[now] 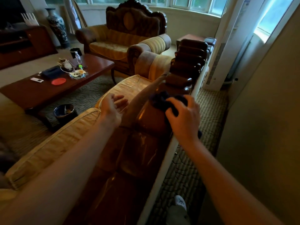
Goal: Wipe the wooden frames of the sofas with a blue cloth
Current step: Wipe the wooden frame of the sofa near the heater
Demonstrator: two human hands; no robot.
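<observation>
I stand behind a sofa whose carved dark wooden frame point(146, 143) runs along the top of its back, away from me toward the window. My right hand point(183, 117) grips a bunched dark blue cloth point(162, 99) and presses it on the top of the frame. My left hand point(113, 106) hovers over the sofa's yellow seat cushions point(68, 135) with palm up, fingers relaxed and holding nothing. A second sofa point(126, 34) with a tall carved wooden crest stands at the far side by the windows.
A dark wooden coffee table point(90, 69) holds a bottle, a red lid, a remote and clutter. A dark bin point(65, 112) sits on the rug beside it. A tall vase point(56, 25) and cabinet stand at the left. A wall point(259, 127) closes the narrow aisle on my right.
</observation>
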